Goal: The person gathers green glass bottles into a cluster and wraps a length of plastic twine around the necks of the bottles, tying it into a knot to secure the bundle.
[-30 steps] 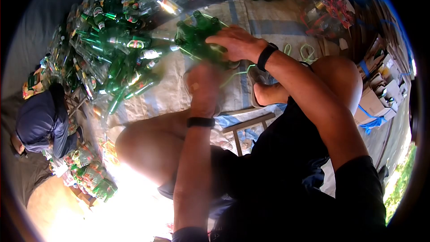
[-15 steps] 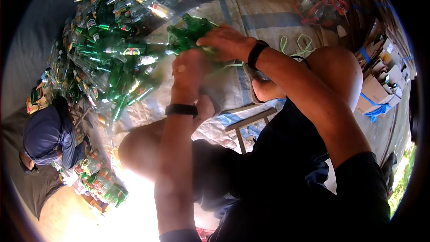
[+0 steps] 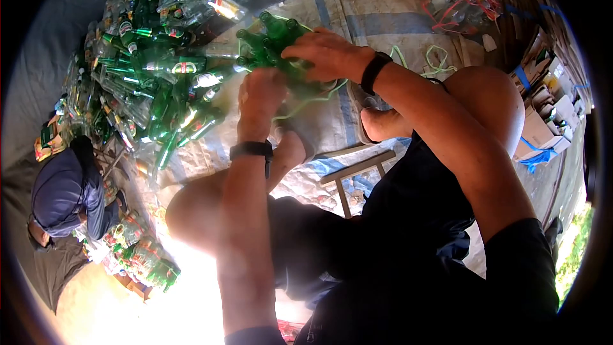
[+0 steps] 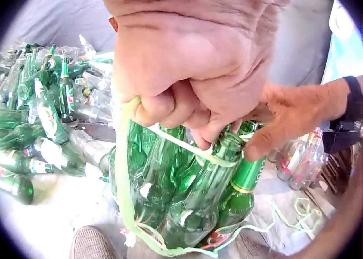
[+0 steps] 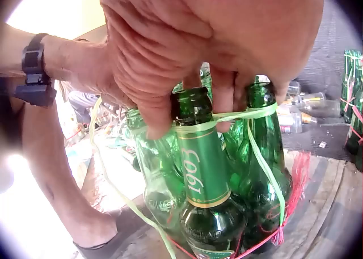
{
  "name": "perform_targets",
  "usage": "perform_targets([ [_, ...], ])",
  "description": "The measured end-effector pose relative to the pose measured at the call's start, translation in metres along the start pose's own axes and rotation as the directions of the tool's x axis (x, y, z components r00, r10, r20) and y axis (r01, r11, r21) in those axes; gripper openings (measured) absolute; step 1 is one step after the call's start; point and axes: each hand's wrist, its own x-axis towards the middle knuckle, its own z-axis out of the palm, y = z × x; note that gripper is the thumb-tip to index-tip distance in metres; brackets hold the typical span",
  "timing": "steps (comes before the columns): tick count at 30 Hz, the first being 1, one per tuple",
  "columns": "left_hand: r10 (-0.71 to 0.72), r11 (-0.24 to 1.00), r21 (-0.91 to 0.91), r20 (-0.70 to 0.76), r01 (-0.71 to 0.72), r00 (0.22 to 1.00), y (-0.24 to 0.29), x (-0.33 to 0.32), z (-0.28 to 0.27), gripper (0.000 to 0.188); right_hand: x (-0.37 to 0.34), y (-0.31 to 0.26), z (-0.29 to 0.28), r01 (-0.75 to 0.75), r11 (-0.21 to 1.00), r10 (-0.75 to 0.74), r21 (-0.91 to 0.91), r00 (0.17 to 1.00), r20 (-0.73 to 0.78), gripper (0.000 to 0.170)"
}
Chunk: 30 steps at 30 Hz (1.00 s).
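Observation:
A bundle of green beer bottles [image 3: 274,29] stands upright, bound by pale green plastic twine [image 4: 123,179] around its necks and sides. My left hand [image 3: 260,92] is curled over the near side of the bundle. In the left wrist view its fingers grip the twine, which runs down from the fist and around the bottles. My right hand [image 3: 329,56] holds the necks from above, thumb on one side and fingers between them in the right wrist view. A band of red twine [image 5: 298,194] circles the bottles lower down.
Loose bottles [image 3: 182,67] lie heaped at the left. Bottles tied with red twine [image 3: 463,3] stand at the back right, near cardboard boxes [image 3: 543,128]. Another person [image 3: 67,185] crouches at the far left. A loose twine end [image 3: 439,57] lies on the patched ground sheet [image 3: 383,9].
My left hand has moved up and left, closer to the bundle's necks, and then stays about there. My right hand stays on the bottles. The head view has shifted slightly.

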Motion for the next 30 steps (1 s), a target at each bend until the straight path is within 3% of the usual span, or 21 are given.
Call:
perform_targets([
  [5,-0.005,1.000,0.017,-0.186,0.008,0.983,-0.020,-0.007,0.030,0.024,0.000,-0.001,0.000,0.017,1.000,-0.017,0.015,1.000,0.016,0.052],
  [7,-0.120,0.978,-0.196,-0.255,0.071,0.959,-0.024,-0.010,0.042,0.023,-0.001,-0.001,0.001,-0.001,1.000,0.001,-0.008,1.000,0.001,0.050],
  [10,-0.124,0.963,-0.267,-0.326,0.035,0.937,-0.030,-0.011,0.055,0.020,-0.001,-0.003,0.004,0.026,1.000,-0.025,0.014,0.996,-0.090,0.046],
  [14,-0.191,0.929,-0.367,-0.352,0.053,0.916,-0.038,-0.012,0.071,0.018,-0.002,-0.003,0.003,0.024,1.000,-0.023,0.011,0.996,-0.087,0.047],
  [16,-0.152,0.912,-0.407,-0.435,-0.044,0.887,-0.039,-0.016,0.076,0.016,-0.002,-0.003,0.005,0.041,0.999,-0.040,0.000,0.992,-0.117,0.047],
  [17,-0.152,0.912,-0.408,-0.439,-0.045,0.886,-0.037,-0.019,0.077,0.016,-0.002,-0.002,0.005,0.044,0.999,-0.044,-0.003,0.992,-0.118,0.047],
  [19,-0.295,0.827,-0.562,-0.384,0.032,0.875,-0.033,-0.024,0.080,0.015,-0.002,-0.003,0.005,0.031,0.999,-0.030,0.008,0.994,-0.105,0.047],
  [26,-0.349,0.767,-0.642,-0.400,0.012,0.847,-0.042,-0.027,0.095,0.015,-0.003,-0.005,0.003,0.047,0.998,-0.043,0.033,0.994,-0.099,0.048],
  [30,-0.280,0.736,-0.673,-0.400,-0.072,0.873,-0.058,-0.026,0.104,0.013,-0.002,-0.002,0.002,0.049,0.996,-0.044,0.070,0.996,-0.072,0.052],
])
